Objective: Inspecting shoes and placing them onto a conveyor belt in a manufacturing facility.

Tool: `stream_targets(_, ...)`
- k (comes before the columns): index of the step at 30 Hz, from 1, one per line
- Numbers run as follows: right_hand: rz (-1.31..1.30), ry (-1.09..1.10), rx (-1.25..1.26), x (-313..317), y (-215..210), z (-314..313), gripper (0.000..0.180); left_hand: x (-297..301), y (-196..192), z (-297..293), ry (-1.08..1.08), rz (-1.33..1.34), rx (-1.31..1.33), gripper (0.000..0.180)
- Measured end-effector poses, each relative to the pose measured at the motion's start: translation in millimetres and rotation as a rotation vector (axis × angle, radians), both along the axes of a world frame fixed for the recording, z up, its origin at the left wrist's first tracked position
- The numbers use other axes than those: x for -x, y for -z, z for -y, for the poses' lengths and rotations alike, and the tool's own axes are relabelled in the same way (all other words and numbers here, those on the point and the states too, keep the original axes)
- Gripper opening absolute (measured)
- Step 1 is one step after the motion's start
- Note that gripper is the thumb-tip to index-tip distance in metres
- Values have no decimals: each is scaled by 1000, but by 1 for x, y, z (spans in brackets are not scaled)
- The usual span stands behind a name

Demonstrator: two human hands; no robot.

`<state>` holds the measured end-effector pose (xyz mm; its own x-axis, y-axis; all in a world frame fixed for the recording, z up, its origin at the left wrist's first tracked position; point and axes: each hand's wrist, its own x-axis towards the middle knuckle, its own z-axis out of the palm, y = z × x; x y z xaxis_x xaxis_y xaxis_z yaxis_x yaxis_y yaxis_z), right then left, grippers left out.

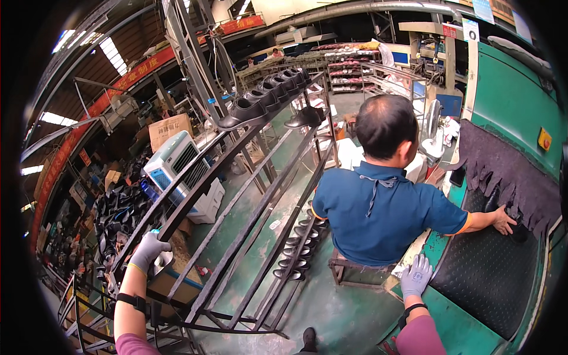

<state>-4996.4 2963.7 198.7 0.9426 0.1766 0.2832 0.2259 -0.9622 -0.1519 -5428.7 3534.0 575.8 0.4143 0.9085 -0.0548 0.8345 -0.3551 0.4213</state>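
My left hand [148,253], in a grey glove, is closed around the near end of a dark metal rail of a shoe rack [204,198]. A small teal spot shows at its fingertips, too small to name. My right hand [416,276], also gloved, lies flat with fingers stretched out on the green edge [436,260] of a conveyor machine. Several black shoes [245,111] stand in a row on the rack's far upper end, and a single black shoe [305,117] sits on the neighbouring rail. Lower down, more black shoes [293,260] line a low rail.
A co-worker in a blue shirt [378,207] sits between the rack and the machine, a hand [503,220] at a black shoe [520,232] on the black belt [485,278]. A dark fringed curtain [503,171] hangs over the belt. An air cooler [177,168] stands left.
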Motion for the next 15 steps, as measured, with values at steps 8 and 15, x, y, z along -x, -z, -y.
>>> stream_targets(8,-4,4,3,-3,7,4,56,-10,-7,15,-17,23,20,23)
stream_targets(15,-41,-5,1,-1,3,3,57,-5,-7,18,-10,53,55,22)
